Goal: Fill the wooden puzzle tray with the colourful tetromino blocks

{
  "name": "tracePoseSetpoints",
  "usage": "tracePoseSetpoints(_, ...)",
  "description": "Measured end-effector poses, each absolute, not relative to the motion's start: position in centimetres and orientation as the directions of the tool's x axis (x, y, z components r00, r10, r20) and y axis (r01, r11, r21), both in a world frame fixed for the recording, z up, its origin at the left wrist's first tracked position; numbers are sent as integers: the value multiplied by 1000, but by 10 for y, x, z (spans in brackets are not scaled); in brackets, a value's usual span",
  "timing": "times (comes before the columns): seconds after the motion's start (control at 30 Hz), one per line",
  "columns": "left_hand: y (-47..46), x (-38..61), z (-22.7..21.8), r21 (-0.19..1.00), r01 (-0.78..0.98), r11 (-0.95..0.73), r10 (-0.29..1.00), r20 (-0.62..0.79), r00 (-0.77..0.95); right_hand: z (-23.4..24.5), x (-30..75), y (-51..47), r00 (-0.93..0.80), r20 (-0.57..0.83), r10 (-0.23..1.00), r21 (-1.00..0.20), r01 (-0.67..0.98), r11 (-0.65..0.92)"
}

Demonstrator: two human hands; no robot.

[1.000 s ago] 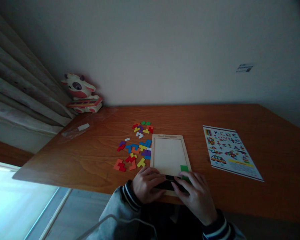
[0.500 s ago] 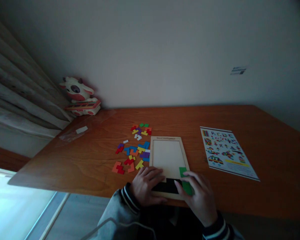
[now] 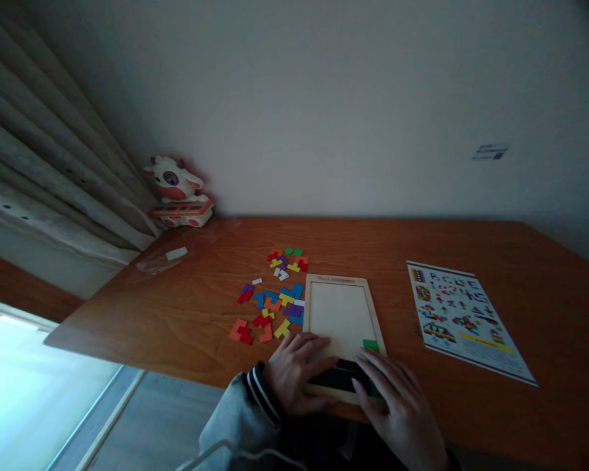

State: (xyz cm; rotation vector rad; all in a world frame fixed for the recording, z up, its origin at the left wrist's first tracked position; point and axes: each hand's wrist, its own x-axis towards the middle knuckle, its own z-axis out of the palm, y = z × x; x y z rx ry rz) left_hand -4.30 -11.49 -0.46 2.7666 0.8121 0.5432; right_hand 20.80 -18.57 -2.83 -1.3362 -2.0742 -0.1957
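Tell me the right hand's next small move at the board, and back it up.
I'd probably lift the right hand slightly off the green piece, with the left hand resting on the left side of the board. The right hand covers much of that piece, so whether it lies flat beside the black area cannot be seen.

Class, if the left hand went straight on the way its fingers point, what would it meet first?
The left hand would probably meet the fingers of the right hand, across a narrow gap over the wooden tray; their relative height is unclear.
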Motion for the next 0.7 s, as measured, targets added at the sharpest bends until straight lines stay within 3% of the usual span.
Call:
tracePoseSetpoints(0.6,-115,-43,-14,388,491,-780,613,312,726,-37,210,-186,-87,602,794,-317,886,338)
tracePoseSetpoints(0.7,-115,-44,-11,386,494,-779,610,282,741,-36,212,-187,-143,599,788,-285,881,377)
